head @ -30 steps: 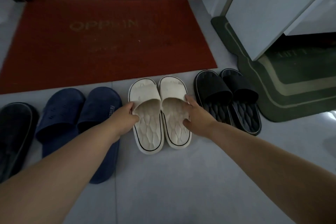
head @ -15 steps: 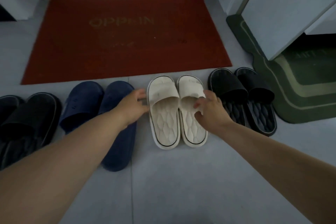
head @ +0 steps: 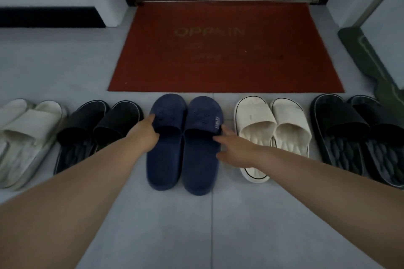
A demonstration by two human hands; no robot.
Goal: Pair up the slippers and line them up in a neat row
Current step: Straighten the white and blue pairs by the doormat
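Grey floor tiles (head: 240, 225), red doormat (head: 218, 72) at 12 o'clock lettered "OPP..IN". Navy slippers (head: 166, 159) paired mid-row: left hand (head: 145, 137) gripping one strap, right hand (head: 236, 148) fingers (head: 222, 129) straight, spread, touching the other's side.

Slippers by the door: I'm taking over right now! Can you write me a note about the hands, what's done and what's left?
Left hand: grips the strap of the left navy slipper.
Right hand: straight fingers touch the outer side of the right navy slipper.
Done: five pairs sit in a row before the red mat: pale pair, black pair, navy, cream pair, second black pair.
Left: square up the navy pair; the blurred pale pair may be slightly askew.
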